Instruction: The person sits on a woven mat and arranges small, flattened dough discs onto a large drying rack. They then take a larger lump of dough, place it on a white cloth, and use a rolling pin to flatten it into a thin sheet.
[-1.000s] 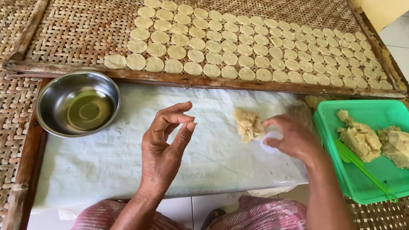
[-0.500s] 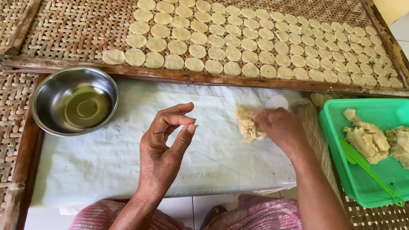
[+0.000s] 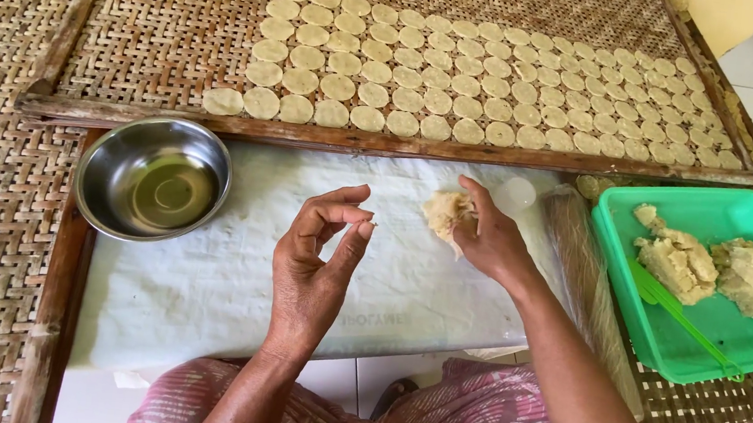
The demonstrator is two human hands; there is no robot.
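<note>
Home cracker-making spot: woven bamboo drying mat [image 3: 137, 23] with dough discs [image 3: 463, 82]

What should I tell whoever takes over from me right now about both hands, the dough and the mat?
Left hand: raised over the white sheet, fingers pinched together; a tiny bit of dough may sit at the tips, too small to tell.
Right hand: gripping the dough lump on the sheet.
Metal bowl with a little liquid sits at the left; green tray at the right holds two more dough pieces and a green stick.
Done: rows of flat dough discs fill the woven mat.
Left: the lump in hand and the tray's dough are still unshaped.
</note>
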